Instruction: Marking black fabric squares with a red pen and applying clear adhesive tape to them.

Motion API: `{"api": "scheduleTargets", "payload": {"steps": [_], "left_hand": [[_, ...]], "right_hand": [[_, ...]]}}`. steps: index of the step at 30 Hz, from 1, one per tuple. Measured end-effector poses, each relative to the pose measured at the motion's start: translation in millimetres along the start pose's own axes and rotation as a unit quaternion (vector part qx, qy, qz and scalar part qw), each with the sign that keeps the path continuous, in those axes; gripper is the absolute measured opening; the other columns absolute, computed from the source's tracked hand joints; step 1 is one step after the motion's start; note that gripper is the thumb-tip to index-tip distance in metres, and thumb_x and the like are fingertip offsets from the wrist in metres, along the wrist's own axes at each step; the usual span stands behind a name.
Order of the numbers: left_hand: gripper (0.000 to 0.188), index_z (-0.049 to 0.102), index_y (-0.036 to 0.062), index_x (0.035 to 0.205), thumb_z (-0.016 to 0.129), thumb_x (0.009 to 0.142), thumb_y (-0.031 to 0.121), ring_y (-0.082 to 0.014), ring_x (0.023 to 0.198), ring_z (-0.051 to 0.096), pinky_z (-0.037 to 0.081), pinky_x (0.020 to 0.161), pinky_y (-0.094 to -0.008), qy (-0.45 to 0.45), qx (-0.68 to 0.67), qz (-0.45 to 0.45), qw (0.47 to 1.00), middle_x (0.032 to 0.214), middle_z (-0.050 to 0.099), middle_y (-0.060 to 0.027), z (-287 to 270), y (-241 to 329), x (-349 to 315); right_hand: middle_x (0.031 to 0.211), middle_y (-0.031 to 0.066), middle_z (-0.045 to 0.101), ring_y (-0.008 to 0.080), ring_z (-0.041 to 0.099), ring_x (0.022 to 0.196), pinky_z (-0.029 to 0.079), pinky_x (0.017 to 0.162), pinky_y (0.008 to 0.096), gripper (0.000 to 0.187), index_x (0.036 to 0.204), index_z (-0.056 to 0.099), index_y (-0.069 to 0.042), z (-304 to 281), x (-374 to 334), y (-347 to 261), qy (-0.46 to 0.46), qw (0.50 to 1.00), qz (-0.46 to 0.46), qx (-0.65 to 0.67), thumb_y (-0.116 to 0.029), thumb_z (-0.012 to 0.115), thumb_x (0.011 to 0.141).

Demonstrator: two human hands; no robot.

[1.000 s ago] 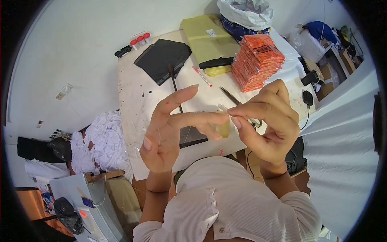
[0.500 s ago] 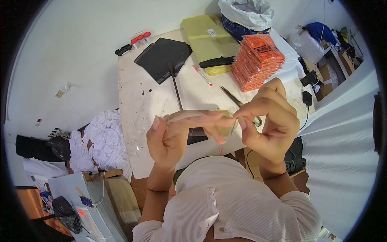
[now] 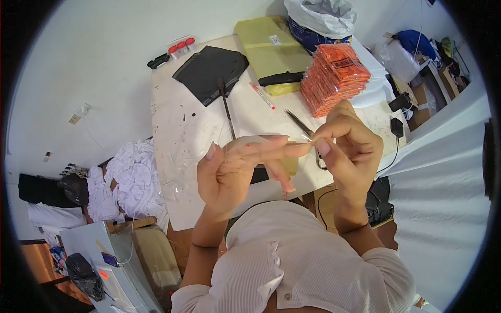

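A sheet of clear plastic film, or possibly a thin bag, stretches between my hands above the front of the table. My left hand has its fingers stretched out to the right with the film lying across them, the thumb raised apart. At the fingertips, my right hand pinches the film's edge between thumb and forefinger. Behind the right hand lie scissors, their handles partly covered. A yellow piece and a dark flat thing show partly beneath the left fingers.
On the table are a black sheet, a long dark-tipped tool, a red-and-white pen, a yellow package and a stack of orange packets. Red-capped containers stand at the back left; white cloth is heaped left.
My left hand has shifted slightly right, and its forefinger now reaches the right hand's pinch. The right hand has turned a little, covering less of the scissors' blades.
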State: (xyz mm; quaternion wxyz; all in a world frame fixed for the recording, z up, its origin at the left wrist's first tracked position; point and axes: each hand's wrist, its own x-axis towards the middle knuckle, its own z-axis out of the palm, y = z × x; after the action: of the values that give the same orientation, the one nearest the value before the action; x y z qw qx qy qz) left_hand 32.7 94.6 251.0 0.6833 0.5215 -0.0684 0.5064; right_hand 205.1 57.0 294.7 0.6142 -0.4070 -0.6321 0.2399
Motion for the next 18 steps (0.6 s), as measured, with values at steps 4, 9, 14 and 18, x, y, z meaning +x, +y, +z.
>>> {"api": "scheduleTargets", "payload": {"steps": [4, 9, 14, 18], "left_hand": [[0.070, 0.048, -0.0056, 0.121, 0.008, 0.092, 0.045, -0.0302, 0.065, 0.064, 0.051, 0.068, -0.0336, 0.029, -0.059, -0.008, 0.998, 0.110, 0.056, -0.0306, 3, -1, -1], [0.071, 0.047, -0.0056, 0.122, 0.009, 0.092, 0.046, -0.0309, 0.065, 0.064, 0.053, 0.066, -0.0361, 0.034, -0.082, -0.007, 0.996, 0.111, 0.056, -0.0310, -1, -3, -2], [0.072, 0.044, -0.0057, 0.124, 0.008, 0.091, 0.047, -0.0306, 0.066, 0.064, 0.053, 0.064, -0.0374, 0.040, -0.083, -0.009, 0.996, 0.111, 0.055, -0.0312, -3, -5, -4], [0.075, 0.041, -0.0060, 0.125, 0.006, 0.090, 0.049, -0.0303, 0.065, 0.064, 0.053, 0.063, -0.0384, 0.048, -0.079, -0.014, 0.996, 0.112, 0.054, -0.0317, -8, -5, -4]], "right_hand": [[0.064, 0.0016, 0.054, 0.0125, 0.042, 0.068, 0.032, 0.068, 0.0258, 0.008, 0.072, 0.063, -0.001, 1, 0, 1, -0.003, 0.999, 0.015, 0.031, 0.004, 0.061, 0.065], [0.069, 0.0026, 0.056, 0.0108, 0.045, 0.070, 0.034, 0.069, 0.0241, 0.006, 0.074, 0.062, 0.002, 2, 0, 5, 0.000, 0.994, 0.052, 0.099, 0.004, 0.060, 0.069], [0.072, 0.0040, 0.058, 0.0101, 0.047, 0.071, 0.035, 0.068, 0.0234, 0.005, 0.076, 0.063, 0.003, 0, 0, 10, 0.000, 0.988, 0.070, 0.137, 0.003, 0.061, 0.072], [0.073, 0.0046, 0.059, 0.0097, 0.048, 0.069, 0.036, 0.064, 0.0215, 0.004, 0.079, 0.064, 0.002, -4, 3, 12, 0.039, 0.980, 0.105, 0.163, 0.001, 0.060, 0.077]]}}
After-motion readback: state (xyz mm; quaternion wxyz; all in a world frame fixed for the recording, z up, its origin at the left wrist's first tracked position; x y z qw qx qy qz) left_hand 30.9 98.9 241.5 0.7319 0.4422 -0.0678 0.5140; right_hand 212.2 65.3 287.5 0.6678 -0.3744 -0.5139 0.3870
